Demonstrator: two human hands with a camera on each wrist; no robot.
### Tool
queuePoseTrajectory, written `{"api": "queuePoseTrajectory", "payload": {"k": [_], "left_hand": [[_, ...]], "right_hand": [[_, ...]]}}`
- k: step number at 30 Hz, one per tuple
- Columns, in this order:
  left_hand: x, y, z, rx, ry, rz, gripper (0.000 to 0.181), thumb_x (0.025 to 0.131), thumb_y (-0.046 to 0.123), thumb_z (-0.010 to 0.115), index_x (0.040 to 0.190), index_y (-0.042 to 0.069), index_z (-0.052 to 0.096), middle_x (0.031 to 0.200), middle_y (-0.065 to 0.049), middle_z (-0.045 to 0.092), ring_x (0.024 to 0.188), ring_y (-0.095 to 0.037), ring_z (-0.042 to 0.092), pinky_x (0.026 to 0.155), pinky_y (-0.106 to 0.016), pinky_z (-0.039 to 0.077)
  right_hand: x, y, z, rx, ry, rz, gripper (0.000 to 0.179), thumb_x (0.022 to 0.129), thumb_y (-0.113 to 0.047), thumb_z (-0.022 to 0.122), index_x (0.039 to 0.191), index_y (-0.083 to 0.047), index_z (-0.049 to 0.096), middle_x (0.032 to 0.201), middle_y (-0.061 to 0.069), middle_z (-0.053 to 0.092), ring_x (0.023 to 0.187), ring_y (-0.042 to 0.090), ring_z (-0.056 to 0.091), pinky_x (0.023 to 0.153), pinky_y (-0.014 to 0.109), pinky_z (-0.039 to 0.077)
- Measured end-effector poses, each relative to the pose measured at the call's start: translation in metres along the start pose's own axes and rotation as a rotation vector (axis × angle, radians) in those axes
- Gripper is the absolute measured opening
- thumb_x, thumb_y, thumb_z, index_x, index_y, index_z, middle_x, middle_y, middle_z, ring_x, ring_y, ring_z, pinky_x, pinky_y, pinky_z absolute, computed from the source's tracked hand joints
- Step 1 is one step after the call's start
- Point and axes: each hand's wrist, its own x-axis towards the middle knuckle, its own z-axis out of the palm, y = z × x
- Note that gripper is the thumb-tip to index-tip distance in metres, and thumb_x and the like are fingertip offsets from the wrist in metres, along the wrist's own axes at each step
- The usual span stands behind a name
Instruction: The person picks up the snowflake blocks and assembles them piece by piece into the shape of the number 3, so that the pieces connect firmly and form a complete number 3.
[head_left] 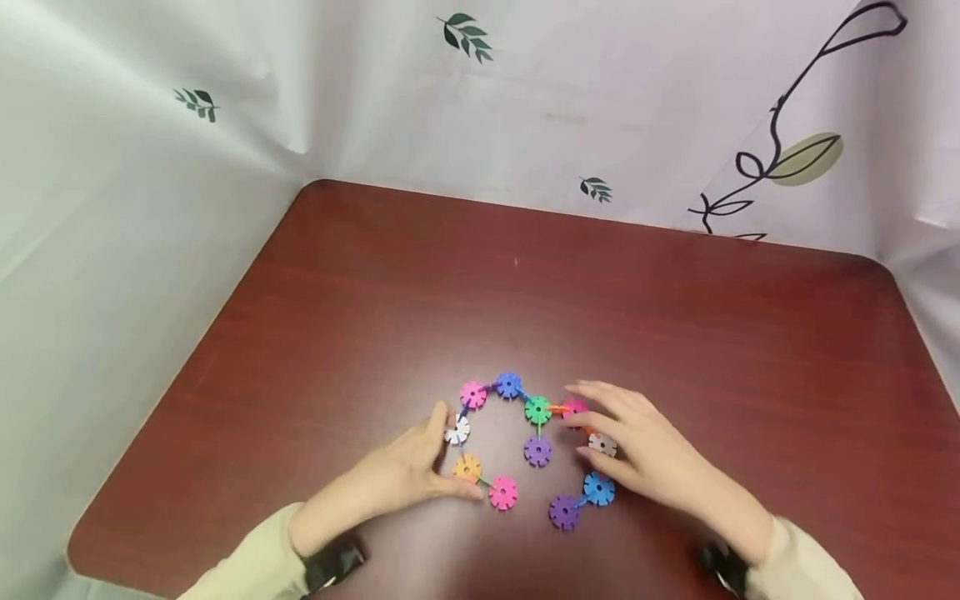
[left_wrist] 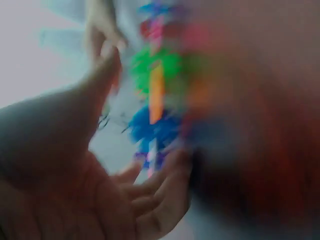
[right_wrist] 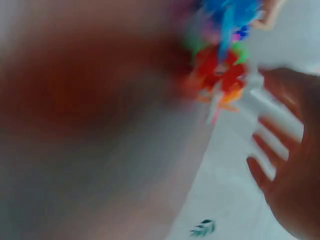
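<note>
A curved chain of notched plastic building discs lies on the table, flat discs joined by others set on edge. Its top runs through a pink disc (head_left: 472,394), a blue disc (head_left: 508,385) and a green disc (head_left: 537,409), with a purple disc (head_left: 537,451) hanging inward. My left hand (head_left: 401,471) is at the left side, index finger at the white disc (head_left: 458,430), thumb beside the orange disc (head_left: 467,468). My right hand (head_left: 648,446) spreads its extended fingers over the right side, partly covering a magenta disc (head_left: 575,413) and a whitish disc (head_left: 603,446).
Loose ends of the chain, a pink disc (head_left: 503,493) and a purple disc (head_left: 564,512), face each other near the front. The brown table (head_left: 360,292) meets white patterned curtains (head_left: 525,108) behind and at the sides. Both wrist views are blurred.
</note>
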Motion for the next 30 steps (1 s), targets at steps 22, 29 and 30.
{"api": "queuePoseTrajectory", "payload": {"k": [22,29,30], "left_hand": [[0.018,0.014,0.009,0.222,-0.065,0.247,0.114,0.064,0.064,0.072,0.15,0.015,0.014,0.154,-0.019,-0.013,0.141,-0.039,0.004,0.109,-0.057,0.017],[0.011,0.021,0.011,0.264,-0.217,0.271,0.093,0.082,0.057,0.059,0.149,0.008,0.017,0.157,-0.013,-0.002,0.143,-0.031,0.003,0.112,-0.053,0.014],[0.01,0.021,0.013,0.291,-0.215,0.267,0.09,0.085,0.055,0.057,0.149,0.006,0.017,0.157,-0.014,0.001,0.143,-0.032,0.004,0.112,-0.054,0.015]], "right_hand": [[-0.008,-0.046,0.017,0.012,-0.125,0.291,0.08,0.075,-0.043,0.075,0.14,-0.011,0.042,0.138,0.02,0.036,0.089,0.018,0.054,0.063,0.029,0.051],[-0.006,-0.041,0.018,-0.008,-0.087,0.385,0.082,0.072,-0.046,0.077,0.139,-0.012,0.045,0.134,0.02,0.038,0.072,0.012,0.05,0.054,0.024,0.042],[-0.006,-0.04,0.018,-0.01,-0.081,0.389,0.082,0.072,-0.046,0.077,0.139,-0.012,0.045,0.134,0.02,0.038,0.071,0.012,0.049,0.054,0.024,0.041]]}}
